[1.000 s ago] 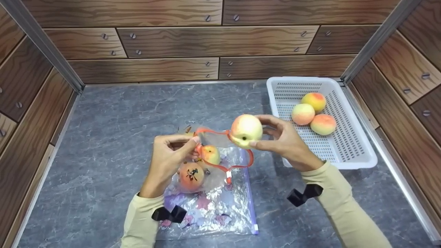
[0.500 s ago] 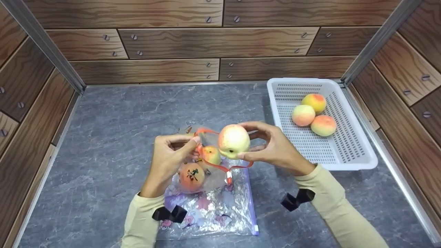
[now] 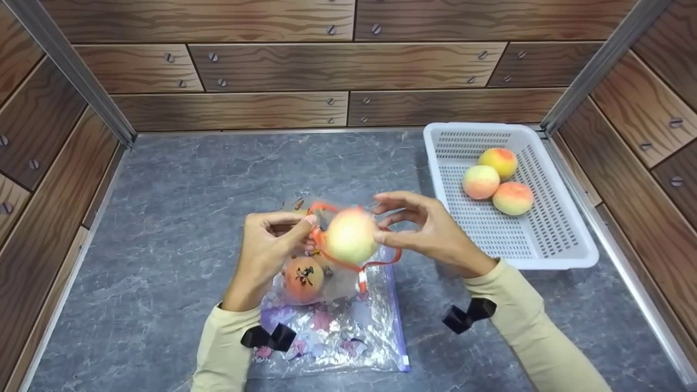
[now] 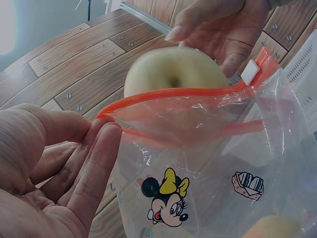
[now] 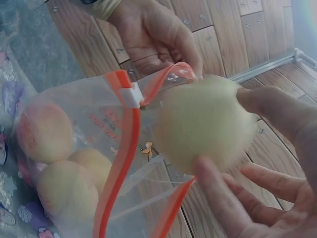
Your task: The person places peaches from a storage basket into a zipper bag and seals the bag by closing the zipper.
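My left hand pinches the edge of a clear zip bag with an orange-red zip and cartoon prints, holding its mouth wide. A pale peach, motion-blurred, is at that mouth, partly over the opening. The right hand is just right of it, fingers spread, with the thumb tip at the peach's side and the other fingers apart from it in the head view. Several peaches sit inside the bag, one of them orange-red. A white slider is on the zip.
A second clear bag with a purple zip lies flat beneath. At the right stands a white perforated basket holding peaches. Wood-patterned walls surround the grey marbled surface.
The right hand has brought the peach left and down to the bag's mouth. Its fingers have spread and the peach has moved away from them. My left hand keeps its hold.
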